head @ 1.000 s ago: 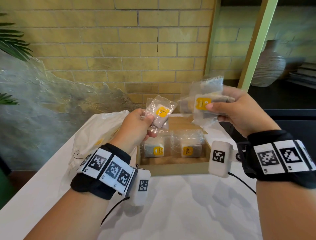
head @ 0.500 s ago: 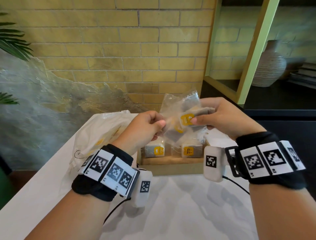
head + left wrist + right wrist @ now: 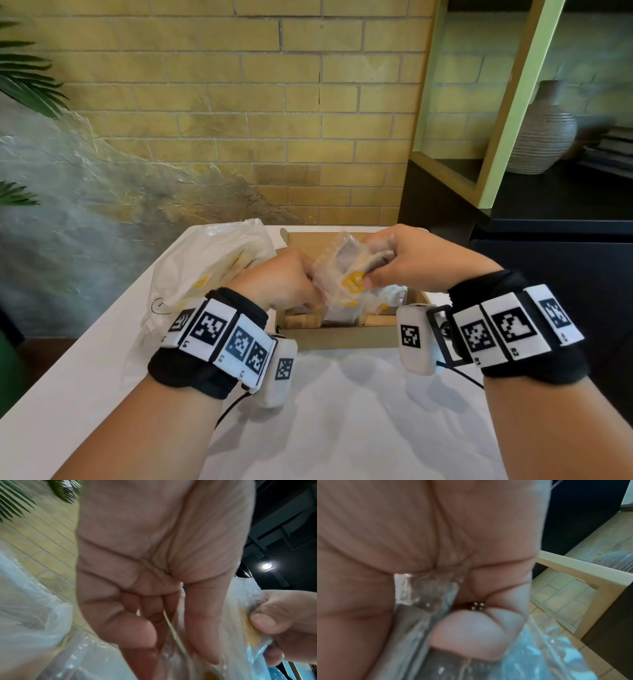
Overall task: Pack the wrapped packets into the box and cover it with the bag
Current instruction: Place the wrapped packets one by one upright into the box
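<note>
- Both hands meet over the cardboard box (image 3: 337,337) in the lower middle of the head view. The left hand (image 3: 279,279) and right hand (image 3: 419,260) each pinch the same bunch of clear wrapped packets (image 3: 349,274), the ones with yellow round stickers, held just above the open box.
- From the left wrist cam the left fingers (image 3: 137,627) are curled in on crinkly plastic, thumb pressed alongside, and the other hand's thumb shows at the right edge. The right wrist cam is mostly palm, with fingers (image 3: 471,631) folded around a clear wrapper.
- More packets sit down in the box under the bunch, but they're mostly covered so I can't count them.
- The white plastic bag (image 3: 205,270) lies crumpled on the desk (image 3: 342,428), left of the box and touching it or nearly so.
- The desk is white with a faint marbled look and runs across the bottom of the frame.
- Room: yellow brick wall (image 3: 239,102) across the top, a grey patch of bare plaster at left, palm leaves (image 3: 24,78) poking in at upper left.
- Upper right has a pale green frame (image 3: 513,102) and a ribbed vase (image 3: 544,133) on a dark shelf.
</note>
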The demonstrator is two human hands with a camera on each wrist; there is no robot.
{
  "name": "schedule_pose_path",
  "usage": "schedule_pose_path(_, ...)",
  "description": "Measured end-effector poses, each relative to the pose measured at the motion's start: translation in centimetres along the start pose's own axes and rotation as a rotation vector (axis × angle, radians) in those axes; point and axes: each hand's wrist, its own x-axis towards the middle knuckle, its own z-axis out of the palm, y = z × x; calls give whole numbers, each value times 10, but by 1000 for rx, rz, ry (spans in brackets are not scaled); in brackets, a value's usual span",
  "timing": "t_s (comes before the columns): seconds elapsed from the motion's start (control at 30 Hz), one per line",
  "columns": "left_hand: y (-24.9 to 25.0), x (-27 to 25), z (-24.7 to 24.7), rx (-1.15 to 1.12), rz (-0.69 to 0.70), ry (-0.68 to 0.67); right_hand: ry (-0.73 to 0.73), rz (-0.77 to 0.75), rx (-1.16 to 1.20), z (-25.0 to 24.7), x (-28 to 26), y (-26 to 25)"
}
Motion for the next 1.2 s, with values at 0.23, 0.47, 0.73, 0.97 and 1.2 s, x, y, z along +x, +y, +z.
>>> schedule_pose_path(0.23,-1,-1,-3,23,17,14,39,-48,39,-1,1,2)
schedule_pose_path(0.47,-4,0,-6,15,21,14,87,-72,273,-10,-7,0)
schedule_pose_path(0.73,-7,0,-7,3,29,8,98,-40,256,-12,-7,1)
schedule_pose_path(0.97,0,4,-7,-72,163,214,395,-48,333,-32,-16,19)
schedule_pose_path(1.2,19,4,-5,253,260,266,508,-69,418,-37,-14,27)
